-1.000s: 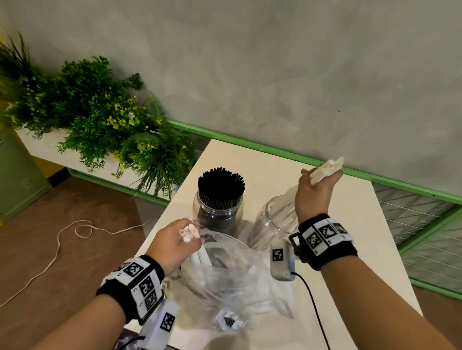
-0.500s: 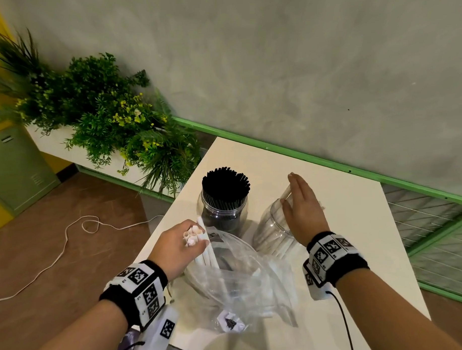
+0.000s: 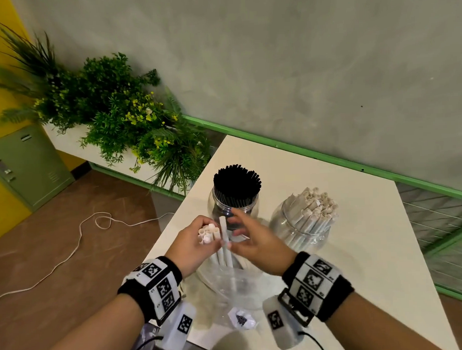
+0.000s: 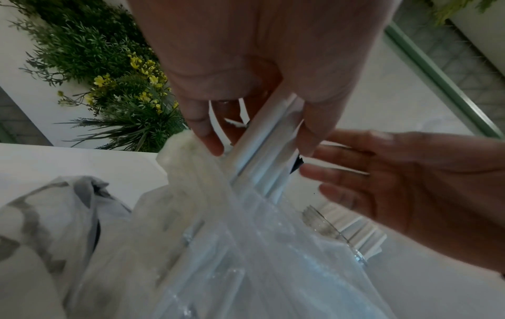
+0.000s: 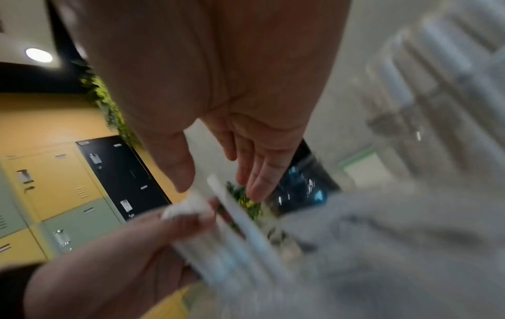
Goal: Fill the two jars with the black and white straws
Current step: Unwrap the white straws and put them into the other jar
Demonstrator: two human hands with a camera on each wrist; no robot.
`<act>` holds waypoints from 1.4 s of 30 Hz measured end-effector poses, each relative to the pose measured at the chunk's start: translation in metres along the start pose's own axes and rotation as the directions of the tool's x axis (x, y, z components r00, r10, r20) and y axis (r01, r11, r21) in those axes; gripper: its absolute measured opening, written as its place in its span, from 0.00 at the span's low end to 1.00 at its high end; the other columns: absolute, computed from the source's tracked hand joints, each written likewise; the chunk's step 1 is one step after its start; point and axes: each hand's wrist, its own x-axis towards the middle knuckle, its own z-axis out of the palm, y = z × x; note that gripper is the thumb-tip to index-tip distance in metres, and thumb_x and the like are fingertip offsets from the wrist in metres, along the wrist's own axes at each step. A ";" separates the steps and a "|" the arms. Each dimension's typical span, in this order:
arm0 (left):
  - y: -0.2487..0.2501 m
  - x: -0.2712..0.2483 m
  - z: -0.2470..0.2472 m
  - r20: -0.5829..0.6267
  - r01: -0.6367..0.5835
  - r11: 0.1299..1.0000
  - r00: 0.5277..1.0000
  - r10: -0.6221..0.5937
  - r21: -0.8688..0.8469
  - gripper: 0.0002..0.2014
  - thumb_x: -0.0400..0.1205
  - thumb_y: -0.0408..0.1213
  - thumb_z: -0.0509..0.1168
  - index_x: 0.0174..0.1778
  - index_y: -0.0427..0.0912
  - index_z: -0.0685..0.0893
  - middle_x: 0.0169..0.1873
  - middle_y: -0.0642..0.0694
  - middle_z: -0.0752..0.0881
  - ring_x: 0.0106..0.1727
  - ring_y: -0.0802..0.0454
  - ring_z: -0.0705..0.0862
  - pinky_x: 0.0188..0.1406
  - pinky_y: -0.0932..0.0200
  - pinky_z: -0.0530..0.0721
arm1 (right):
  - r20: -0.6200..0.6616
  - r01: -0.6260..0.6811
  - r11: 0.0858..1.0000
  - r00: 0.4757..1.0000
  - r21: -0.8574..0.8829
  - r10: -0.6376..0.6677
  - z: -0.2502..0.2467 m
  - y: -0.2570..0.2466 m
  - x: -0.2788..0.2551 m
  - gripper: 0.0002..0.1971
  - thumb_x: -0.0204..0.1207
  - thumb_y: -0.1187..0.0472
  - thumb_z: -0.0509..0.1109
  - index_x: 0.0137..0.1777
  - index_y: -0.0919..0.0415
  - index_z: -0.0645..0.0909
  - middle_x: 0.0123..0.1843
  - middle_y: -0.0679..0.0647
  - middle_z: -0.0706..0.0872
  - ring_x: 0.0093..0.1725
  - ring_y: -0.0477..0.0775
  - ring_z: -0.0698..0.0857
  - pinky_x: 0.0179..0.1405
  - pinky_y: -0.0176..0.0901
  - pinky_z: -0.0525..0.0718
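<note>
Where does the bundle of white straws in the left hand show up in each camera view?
Head: white straw bundle centre, gripped by the left hand.
Left wrist: straws centre, under the fingers.
Right wrist: blurred, lower centre.
Shared landmark: the open right hand beside it.

right hand (image 3: pixel 256 242): was moved from the right jar (image 3: pixel 303 224) back to the left hand's bundle (image 3: pixel 208 232), fingers spread, empty.
right jar: a bunch of white straws (image 3: pixel 313 207), held above it a second ago, was seen standing inside.
single straw (image 3: pixel 224 234): was raised above the bundle.
left hand (image 3: pixel 195 244): was lifted slightly.
</note>
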 end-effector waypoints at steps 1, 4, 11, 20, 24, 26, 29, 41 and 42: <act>0.000 0.000 0.000 0.012 -0.004 1.000 1.000 0.004 0.011 0.14 0.73 0.34 0.75 0.49 0.48 0.79 0.38 0.50 0.87 0.36 0.62 0.83 0.40 0.64 0.80 | 0.012 0.000 0.999 1.000 0.043 0.000 0.010 0.007 0.005 0.36 0.75 0.63 0.74 0.79 0.53 0.60 0.66 0.46 0.76 0.57 0.41 0.79 0.57 0.38 0.83; -0.002 -0.003 -0.002 0.041 -0.024 0.998 0.999 0.021 0.062 0.14 0.73 0.37 0.76 0.49 0.51 0.80 0.38 0.52 0.87 0.36 0.66 0.82 0.39 0.70 0.79 | -0.037 0.018 1.000 0.999 -0.006 -0.018 0.029 0.031 0.021 0.28 0.69 0.54 0.75 0.69 0.55 0.73 0.57 0.48 0.85 0.53 0.43 0.83 0.56 0.43 0.83; -0.008 -0.006 -0.010 0.027 -0.036 0.969 0.999 0.031 0.243 0.19 0.69 0.51 0.77 0.54 0.59 0.81 0.47 0.53 0.80 0.48 0.59 0.81 0.45 0.74 0.72 | -0.205 0.113 0.980 0.968 -0.164 -0.146 0.036 0.054 0.019 0.13 0.74 0.63 0.73 0.58 0.59 0.85 0.51 0.52 0.84 0.51 0.49 0.84 0.53 0.48 0.84; 0.007 -0.005 0.006 0.002 -0.014 0.999 1.000 0.014 0.044 0.20 0.68 0.31 0.79 0.49 0.58 0.85 0.42 0.56 0.88 0.44 0.60 0.86 0.48 0.69 0.81 | -0.111 0.076 0.967 0.993 0.245 -0.050 0.046 0.039 0.015 0.28 0.63 0.71 0.76 0.64 0.62 0.76 0.61 0.56 0.85 0.62 0.55 0.84 0.61 0.45 0.83; 0.022 -0.003 0.010 0.019 -0.048 0.987 0.998 0.052 -0.151 0.20 0.70 0.26 0.76 0.53 0.50 0.85 0.48 0.50 0.90 0.51 0.56 0.88 0.54 0.62 0.84 | -0.226 0.134 0.895 0.973 0.426 -0.038 0.039 0.043 0.014 0.26 0.67 0.73 0.75 0.67 0.71 0.76 0.62 0.65 0.85 0.63 0.63 0.84 0.62 0.53 0.84; 0.032 -0.002 0.012 0.043 -0.075 0.970 0.995 0.087 -0.230 0.19 0.71 0.24 0.74 0.54 0.48 0.85 0.49 0.48 0.90 0.53 0.55 0.88 0.55 0.62 0.84 | -0.233 0.165 0.869 0.971 0.467 -0.060 0.029 0.039 0.011 0.24 0.70 0.73 0.74 0.67 0.73 0.76 0.62 0.68 0.85 0.63 0.67 0.84 0.62 0.58 0.83; 0.051 0.001 0.016 0.064 -0.110 0.940 0.988 0.138 -0.324 0.18 0.73 0.20 0.70 0.53 0.46 0.85 0.47 0.48 0.91 0.53 0.55 0.88 0.54 0.64 0.84 | -0.252 0.219 0.858 0.962 0.465 -0.109 0.014 0.031 0.007 0.20 0.71 0.74 0.72 0.64 0.75 0.78 0.60 0.69 0.86 0.61 0.67 0.85 0.62 0.56 0.83; 0.069 0.035 0.039 0.002 -0.211 0.973 0.977 0.211 0.095 0.15 0.82 0.29 0.64 0.63 0.45 0.81 0.59 0.51 0.83 0.57 0.61 0.80 0.59 0.65 0.78 | -0.792 0.457 0.804 0.610 0.379 0.026 -0.095 -0.012 -0.037 0.05 0.77 0.68 0.69 0.47 0.62 0.86 0.50 0.65 0.90 0.57 0.66 0.86 0.60 0.59 0.82; 0.064 0.040 0.047 0.063 -0.192 0.971 0.981 0.185 0.140 0.15 0.82 0.29 0.62 0.64 0.45 0.80 0.61 0.49 0.82 0.59 0.58 0.80 0.60 0.64 0.78 | -0.836 0.488 0.794 0.548 0.362 0.045 -0.106 -0.013 -0.038 0.06 0.77 0.70 0.68 0.47 0.63 0.86 0.51 0.65 0.89 0.57 0.65 0.86 0.60 0.58 0.83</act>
